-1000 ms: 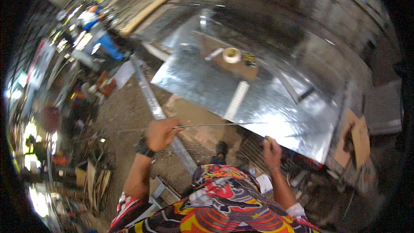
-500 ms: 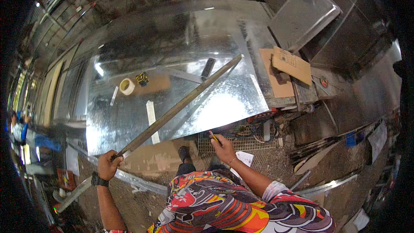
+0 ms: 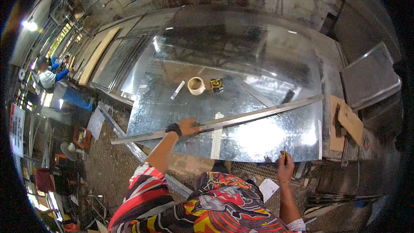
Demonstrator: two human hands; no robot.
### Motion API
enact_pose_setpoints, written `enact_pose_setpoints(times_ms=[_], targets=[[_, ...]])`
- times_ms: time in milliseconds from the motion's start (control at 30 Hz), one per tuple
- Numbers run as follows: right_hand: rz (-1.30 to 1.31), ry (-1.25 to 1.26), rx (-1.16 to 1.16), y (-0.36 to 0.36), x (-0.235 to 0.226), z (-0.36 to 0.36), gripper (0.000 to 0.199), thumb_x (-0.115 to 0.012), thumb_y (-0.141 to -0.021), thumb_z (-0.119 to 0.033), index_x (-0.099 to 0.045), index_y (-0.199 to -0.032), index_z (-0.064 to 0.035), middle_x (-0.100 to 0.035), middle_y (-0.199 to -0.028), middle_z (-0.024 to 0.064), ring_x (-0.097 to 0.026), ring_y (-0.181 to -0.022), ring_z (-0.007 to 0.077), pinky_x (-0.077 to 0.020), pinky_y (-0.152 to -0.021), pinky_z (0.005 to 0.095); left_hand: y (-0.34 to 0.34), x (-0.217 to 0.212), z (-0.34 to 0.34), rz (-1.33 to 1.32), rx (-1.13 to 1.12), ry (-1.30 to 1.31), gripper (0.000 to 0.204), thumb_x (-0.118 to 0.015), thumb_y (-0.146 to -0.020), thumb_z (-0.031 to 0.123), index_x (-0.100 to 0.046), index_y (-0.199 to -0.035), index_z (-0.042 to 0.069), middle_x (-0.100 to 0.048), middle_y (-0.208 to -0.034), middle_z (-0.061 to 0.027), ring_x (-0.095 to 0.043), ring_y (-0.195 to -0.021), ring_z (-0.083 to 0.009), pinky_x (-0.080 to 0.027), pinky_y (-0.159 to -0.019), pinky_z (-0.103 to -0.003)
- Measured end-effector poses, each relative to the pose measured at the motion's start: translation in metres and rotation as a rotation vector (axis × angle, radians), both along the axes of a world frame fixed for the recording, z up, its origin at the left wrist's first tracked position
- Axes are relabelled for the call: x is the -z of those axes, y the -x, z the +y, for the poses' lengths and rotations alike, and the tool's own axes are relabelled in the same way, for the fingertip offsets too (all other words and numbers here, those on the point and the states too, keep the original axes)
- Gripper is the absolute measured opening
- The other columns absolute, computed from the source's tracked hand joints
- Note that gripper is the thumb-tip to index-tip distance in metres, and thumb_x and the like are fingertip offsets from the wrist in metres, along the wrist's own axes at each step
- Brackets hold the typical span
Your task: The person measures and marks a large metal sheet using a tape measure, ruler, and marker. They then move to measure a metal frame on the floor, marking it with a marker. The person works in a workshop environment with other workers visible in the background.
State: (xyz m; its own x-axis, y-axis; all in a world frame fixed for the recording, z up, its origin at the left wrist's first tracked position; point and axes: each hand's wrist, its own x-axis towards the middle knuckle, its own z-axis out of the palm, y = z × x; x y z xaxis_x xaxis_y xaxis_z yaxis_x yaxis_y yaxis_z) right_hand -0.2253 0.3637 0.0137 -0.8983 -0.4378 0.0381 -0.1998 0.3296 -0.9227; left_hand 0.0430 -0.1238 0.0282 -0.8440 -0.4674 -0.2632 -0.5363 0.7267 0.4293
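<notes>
A long straight metal bar (image 3: pixel 258 113) lies slantwise over a large shiny sheet of metal (image 3: pixel 151 112), its left end jutting past the sheet's edge. My left hand (image 3: pixel 188 127), a dark watch on its wrist, is closed around the bar left of its middle. Between the fingers of my right hand (image 3: pixel 285 167) is a pencil (image 3: pixel 284 152), held at the sheet's near edge. Beyond the bar lie a roll of masking tape (image 3: pixel 196 87), a yellow-black tape measure (image 3: pixel 216 85), a thin light strip (image 3: pixel 177 90), a flat metal ruler (image 3: pixel 254 92) and a dark block (image 3: pixel 288 96).
Cardboard pieces (image 3: pixel 350 123) rest at the right beside a shallow metal panel (image 3: pixel 371 77). A pale tape strip (image 3: pixel 217 140) crosses the sheet's near part. At far left a co-worker (image 3: pixel 48 77) stands by another bench. A white paper (image 3: pixel 269 190) and long metal strips lie low around me.
My left hand has shifted from the bar's near end to farther along it. The bar now lies flatter across the sheet. My right hand, with the pencil, has come to the sheet's near right edge.
</notes>
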Motion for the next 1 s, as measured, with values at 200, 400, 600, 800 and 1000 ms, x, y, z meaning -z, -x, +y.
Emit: enact_pose_setpoints(times_ms=[200, 400, 600, 800, 1000], targets=[[0.018, -0.133, 0.1, -0.011, -0.084, -0.021, 0.028, -0.063, -0.101, -0.015, -0.065, -0.123, 0.0015, -0.069, -0.09, 0.0063, -0.064, -0.081, 0.0136, -0.0531, -0.076, 0.0335, 0.04, -0.029, 0.015, 0.033, 0.004, 0.187, 0.061, -0.069, -0.088, 0.05, -0.063, -0.131, 0.007, -0.065, -0.127, -0.0225, -0.056, -0.124, -0.0417, -0.045, -0.105, -0.05], [0.042, -0.178, 0.245, -0.062, -0.068, 0.008, 0.026, -0.068, -0.097, -0.014, -0.065, -0.118, 0.0006, -0.069, -0.085, 0.0088, -0.064, -0.075, 0.0148, -0.0518, -0.068, 0.0319, 0.132, -0.05, -0.009, 0.468, -0.009, 0.122, 0.079, -0.077, -0.084, 0.045, -0.049, -0.143, 0.001, -0.055, -0.139, -0.0255, -0.047, -0.134, -0.0436, -0.036, -0.113, -0.052], [-0.015, -0.169, 0.33, -0.061, -0.136, 0.002, 0.024, -0.068, -0.097, -0.012, -0.067, -0.118, -0.0006, -0.069, -0.084, 0.0041, -0.063, -0.076, 0.007, -0.0517, -0.067, 0.0265, 0.209, -0.042, -0.034, 0.099, 0.13, 0.405, 0.085, -0.082, -0.081, 0.038, -0.045, -0.145, -0.003, -0.051, -0.143, -0.0276, -0.047, -0.135, -0.0442, -0.039, -0.111, -0.053], [-0.37, 0.064, 0.64, -0.045, -0.129, 0.044, 0.024, -0.067, -0.099, -0.013, -0.068, -0.118, 0.0021, -0.068, -0.086, 0.0019, -0.062, -0.076, 0.0075, -0.052, -0.07, 0.0258, 0.265, -0.072, -0.025, 0.178, 0.174, 0.032, 0.063, -0.079, -0.083, 0.02, -0.053, -0.137, 0.0, -0.064, -0.125, -0.0187, -0.062, -0.115, -0.0321, -0.049, -0.099, -0.044], [-0.576, 0.358, 0.458, 0.022, -0.086, 0.006, 0.025, -0.069, -0.098, -0.016, -0.069, -0.115, 0.0027, -0.069, -0.09, 0.0006, -0.061, -0.08, 0.0067, -0.0503, -0.073, 0.0243, 0.345, -0.15, 0.23, 0.006, 0.651, -0.582, 0.056, -0.079, -0.087, 0.03, -0.056, -0.133, 0.007, -0.072, -0.111, -0.0162, -0.071, -0.1, -0.0241, -0.056, -0.087, -0.038]])
